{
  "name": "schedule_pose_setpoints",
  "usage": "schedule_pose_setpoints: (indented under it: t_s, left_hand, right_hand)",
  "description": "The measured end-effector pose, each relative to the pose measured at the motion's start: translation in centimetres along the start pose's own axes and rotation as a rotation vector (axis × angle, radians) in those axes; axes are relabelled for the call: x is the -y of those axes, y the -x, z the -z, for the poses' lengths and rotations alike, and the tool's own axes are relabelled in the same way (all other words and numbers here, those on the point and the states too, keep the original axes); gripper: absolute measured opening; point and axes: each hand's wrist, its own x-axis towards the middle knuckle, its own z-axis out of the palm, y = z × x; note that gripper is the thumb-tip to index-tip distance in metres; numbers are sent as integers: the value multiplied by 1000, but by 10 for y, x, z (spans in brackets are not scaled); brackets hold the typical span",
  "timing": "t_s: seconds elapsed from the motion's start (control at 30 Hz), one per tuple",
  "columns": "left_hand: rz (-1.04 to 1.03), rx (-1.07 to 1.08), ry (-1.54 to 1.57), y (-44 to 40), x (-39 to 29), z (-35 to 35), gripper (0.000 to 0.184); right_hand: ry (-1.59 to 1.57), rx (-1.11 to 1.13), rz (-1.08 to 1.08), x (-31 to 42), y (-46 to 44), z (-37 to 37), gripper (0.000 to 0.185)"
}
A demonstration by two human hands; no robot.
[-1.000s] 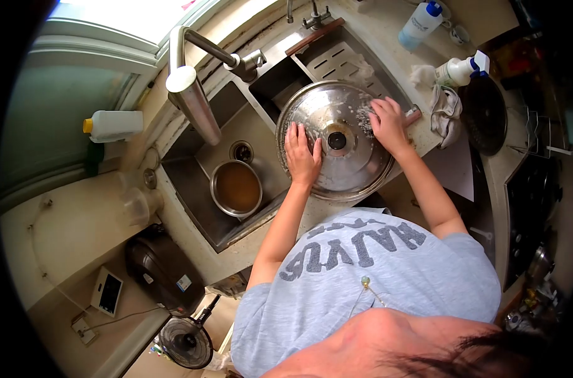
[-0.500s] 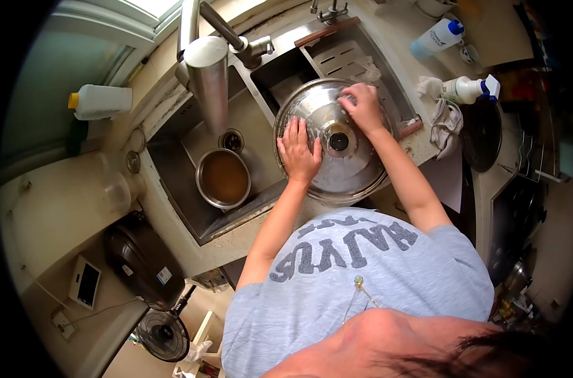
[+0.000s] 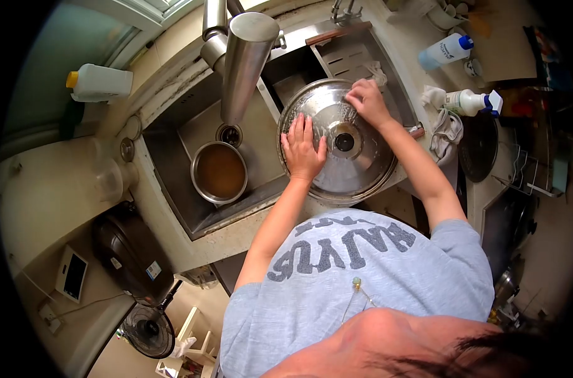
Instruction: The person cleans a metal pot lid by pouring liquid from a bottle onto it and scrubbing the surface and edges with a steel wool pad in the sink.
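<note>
The worktop [image 3: 204,252] surrounds a steel sink [image 3: 261,159]. A large round lid [image 3: 334,123] lies over the sink's right part, reaching past its front edge. A tap [image 3: 245,69] rises from behind the sink, its spout over the left basin, where a pot [image 3: 194,183] of brown liquid sits. Right of the sink is a spray bottle [image 3: 466,102]. The left hand [image 3: 303,151] rests spread on the lid, grasping nothing; the right hand [image 3: 369,104], over the sink's right part, curls its fingers at the lid. Whether they grip anything, I cannot tell.
</note>
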Motion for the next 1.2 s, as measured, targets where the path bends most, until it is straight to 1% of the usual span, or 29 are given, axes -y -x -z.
schedule_pose_setpoints:
  t_s: [0.07,0.1,0.13,0.2,0.23,0.27,0.33,0.4,0.47,0.53,0.57,0.6,0.67,0.7,0.73,0.8,0.87,0.9,0.93,1.0,1.03,1.07,1.13,1.17,1.2]
  left_hand:
    - [12,21,-1,-2,1,-2,58]
    - [18,20,0,-3,0,-2,58]
    - [5,5,9,-3,0,-1,58]
    - [-7,-7,13,1,0,0,58]
    - [-1,2,9,1,0,0,58]
    - [3,6,5,-2,0,-1,58]
    - [-3,-10,-3,-5,1,-1,58]
    - [-11,-2,-12,1,1,-1,58]
    - [-14,-13,-15,-1,1,-1,57]
    - [-14,-21,-13,-4,1,-2,58]
    - [-13,-17,-9,-2,1,-2,58]
    - [-14,-9,-8,1,0,-1,58]
    - [-10,-10,-10,-2,0,-1,58]
    - [-12,-11,-12,-1,0,0,58]
    - [-12,-10,-14,-3,0,-1,58]
    - [-10,0,-17,-2,0,-1,58]
    - [-12,-14,-2,-2,0,-2,58]
    - [-14,-18,-2,-2,0,-1,58]
    - [-7,-6,-13,-2,-1,-1,58]
    - [7,9,-24,-3,-1,-1,57]
    - [-2,0,-17,-3,-1,-1,58]
    - [-12,-11,-11,-2,-1,-1,58]
    - [-16,-9,-3,-1,0,-3,58]
    - [-21,-5,2,-2,1,-2,57]
    - [-26,-9,1,-4,2,-2,57]
  right_hand:
    - [-141,163,304,20,5,-4,4]
    - [-244,323,314,32,11,-5,5]
    - [-248,329,312,25,6,-3,5]
    - [-55,131,117,2,-14,2,8]
    - [-35,113,77,0,-17,0,13]
    - [-35,110,83,2,-14,-4,13]
    - [-261,403,378,24,-4,-6,12]
    - [-221,275,302,6,-14,-2,11]
    - [-66,112,111,-9,-18,-11,11]
    - [-234,301,385,12,-13,-12,11]
    - [-287,378,378,16,-12,-11,11]
    - [-296,364,360,8,-16,-10,10]
    - [-134,143,103,-6,-21,-18,9]
    - [-158,129,154,1,-20,-20,9]
    - [-196,199,312,11,-16,-17,8]
    - [-275,352,376,11,-14,-14,8]
    - [-108,128,186,-8,-21,-14,8]
    - [-32,112,115,-8,-22,-17,9]
    - [-45,137,188,3,-21,-17,11]
    - [-209,270,341,23,-11,-20,13]
    - [-245,261,321,16,-12,-20,14]
    - [-198,177,229,7,-14,-17,13]
    - [-72,82,26,-13,-14,-7,12]
    - [-103,139,2,-19,-8,3,11]
    - [-102,133,5,-21,1,15,11]
